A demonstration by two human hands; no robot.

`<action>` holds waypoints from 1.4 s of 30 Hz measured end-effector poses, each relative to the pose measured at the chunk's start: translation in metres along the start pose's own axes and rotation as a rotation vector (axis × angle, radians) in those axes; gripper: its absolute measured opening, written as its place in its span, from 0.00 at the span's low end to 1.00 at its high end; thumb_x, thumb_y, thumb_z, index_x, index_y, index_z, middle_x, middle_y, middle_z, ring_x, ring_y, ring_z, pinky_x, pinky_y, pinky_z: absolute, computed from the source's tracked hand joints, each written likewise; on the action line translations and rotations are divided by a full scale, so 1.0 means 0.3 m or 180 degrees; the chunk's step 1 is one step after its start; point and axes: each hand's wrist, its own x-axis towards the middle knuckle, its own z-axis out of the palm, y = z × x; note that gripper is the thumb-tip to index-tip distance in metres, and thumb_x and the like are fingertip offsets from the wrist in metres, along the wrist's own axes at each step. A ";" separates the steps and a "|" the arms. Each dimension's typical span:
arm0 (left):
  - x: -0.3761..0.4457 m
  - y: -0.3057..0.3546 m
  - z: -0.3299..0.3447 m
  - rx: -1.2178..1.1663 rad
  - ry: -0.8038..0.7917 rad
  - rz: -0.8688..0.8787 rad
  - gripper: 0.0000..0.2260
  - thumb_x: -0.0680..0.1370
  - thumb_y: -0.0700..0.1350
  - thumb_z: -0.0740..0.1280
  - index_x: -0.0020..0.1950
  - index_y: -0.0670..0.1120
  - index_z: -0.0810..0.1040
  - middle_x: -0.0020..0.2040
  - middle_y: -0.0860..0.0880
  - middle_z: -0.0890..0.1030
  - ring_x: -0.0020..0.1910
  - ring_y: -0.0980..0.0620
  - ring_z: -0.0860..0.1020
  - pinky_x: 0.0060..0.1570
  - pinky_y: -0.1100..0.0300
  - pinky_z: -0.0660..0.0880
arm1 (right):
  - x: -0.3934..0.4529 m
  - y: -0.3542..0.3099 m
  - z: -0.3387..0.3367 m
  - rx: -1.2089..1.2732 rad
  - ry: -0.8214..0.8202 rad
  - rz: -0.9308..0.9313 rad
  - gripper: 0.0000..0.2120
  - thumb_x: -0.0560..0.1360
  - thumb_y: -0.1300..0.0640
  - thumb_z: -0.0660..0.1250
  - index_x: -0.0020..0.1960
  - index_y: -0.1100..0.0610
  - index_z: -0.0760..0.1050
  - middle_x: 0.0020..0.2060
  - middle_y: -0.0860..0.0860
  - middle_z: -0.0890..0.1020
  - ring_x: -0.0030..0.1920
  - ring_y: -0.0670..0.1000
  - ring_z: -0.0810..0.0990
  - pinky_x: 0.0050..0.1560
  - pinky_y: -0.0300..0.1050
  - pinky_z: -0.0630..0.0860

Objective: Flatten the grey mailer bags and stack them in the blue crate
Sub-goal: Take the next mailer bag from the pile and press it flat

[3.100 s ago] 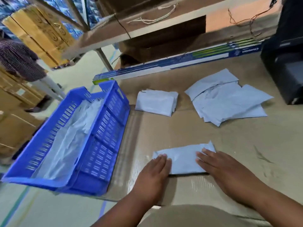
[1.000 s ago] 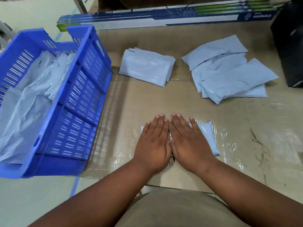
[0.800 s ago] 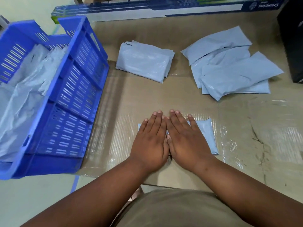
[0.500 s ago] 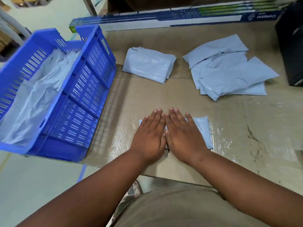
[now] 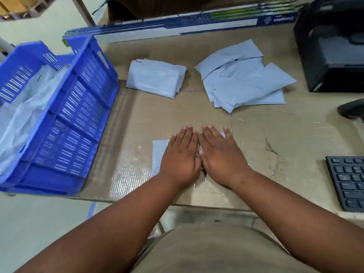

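A small folded grey mailer bag (image 5: pixel 158 154) lies on the cardboard-covered table near its front edge. My left hand (image 5: pixel 182 154) and my right hand (image 5: pixel 220 154) press flat on it side by side, fingers straight, hiding most of it. A folded bundle of grey mailers (image 5: pixel 155 80) lies farther back. To its right is a loose heap of grey mailers (image 5: pixel 244 79). The blue crate (image 5: pixel 78 107) stands at the left and holds crumpled grey mailers (image 5: pixel 25 113).
A long blue and white box (image 5: pixel 177 26) runs along the back of the table. A black machine (image 5: pixel 332 48) stands at the back right. A black keyboard (image 5: pixel 348 182) lies at the right edge. The table's front edge is just below my wrists.
My hands came together over the mailer and slid left, so its left edge now shows and its right part is covered. The view shifted and the keyboard came into sight.
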 end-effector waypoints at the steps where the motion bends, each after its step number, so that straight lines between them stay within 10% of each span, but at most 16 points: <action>1: -0.001 0.001 0.004 0.0052 0.0027 0.0005 0.30 0.83 0.52 0.51 0.83 0.40 0.65 0.84 0.40 0.62 0.84 0.43 0.58 0.82 0.43 0.56 | -0.003 0.003 0.005 0.0036 0.0022 0.0002 0.29 0.86 0.47 0.46 0.83 0.56 0.62 0.83 0.56 0.63 0.84 0.55 0.58 0.83 0.65 0.50; 42: -0.285 -0.174 -0.028 0.0566 -0.0185 -0.0256 0.34 0.84 0.60 0.51 0.87 0.47 0.49 0.87 0.43 0.47 0.86 0.43 0.47 0.80 0.36 0.51 | -0.045 -0.149 0.028 0.0003 -0.0452 -0.0615 0.39 0.81 0.28 0.45 0.86 0.44 0.40 0.86 0.50 0.41 0.85 0.59 0.41 0.80 0.72 0.44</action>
